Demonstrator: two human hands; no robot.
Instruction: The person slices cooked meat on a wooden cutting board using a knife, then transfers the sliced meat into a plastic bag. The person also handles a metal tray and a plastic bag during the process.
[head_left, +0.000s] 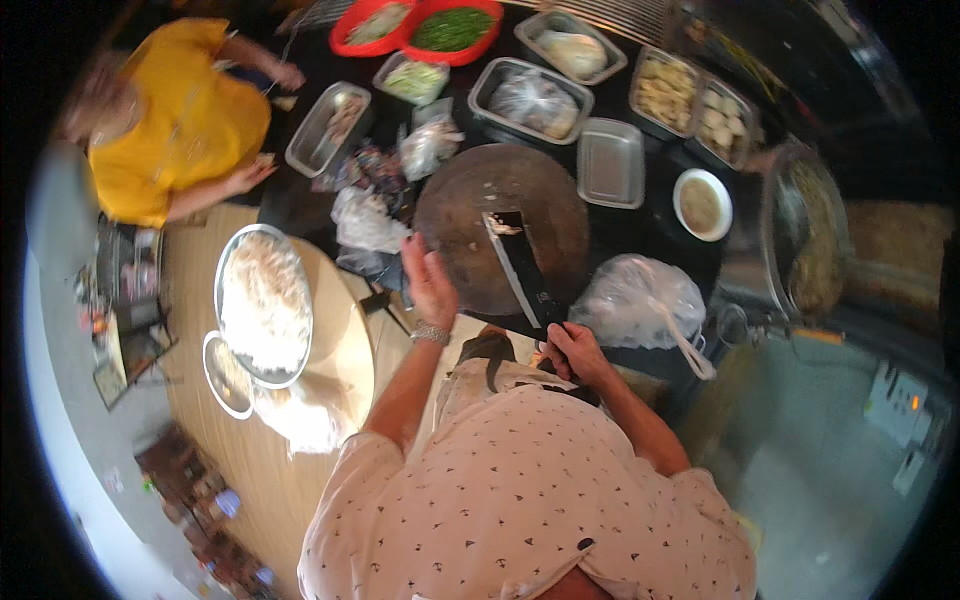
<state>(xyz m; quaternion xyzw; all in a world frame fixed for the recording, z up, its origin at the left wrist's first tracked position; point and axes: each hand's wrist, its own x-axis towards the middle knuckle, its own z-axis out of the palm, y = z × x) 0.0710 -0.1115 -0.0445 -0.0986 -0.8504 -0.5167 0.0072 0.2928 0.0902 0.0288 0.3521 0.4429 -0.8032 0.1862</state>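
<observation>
My right hand (576, 352) grips the handle of a black-bladed cleaver (519, 259) with a bright edge. Its blade lies flat over a round wooden chopping block (465, 202), and small pale food scraps (504, 225) sit on the far end of the blade. A few more bits dot the wood. Fingers extended, my left hand (431, 289) is held beside the block's left edge with nothing in it. Just beyond its fingertips is a crumpled white plastic bag (367, 221). To the right of the cleaver rests a knotted clear plastic bag (637, 300).
Steel trays (330, 131), red baskets (454, 34) of food and a lidded plastic box (611, 163) surround the block. A white bowl (703, 205) and large pot (806, 232) stand right. At left are a basin of noodles (266, 307) on a stool and a person in yellow (180, 120).
</observation>
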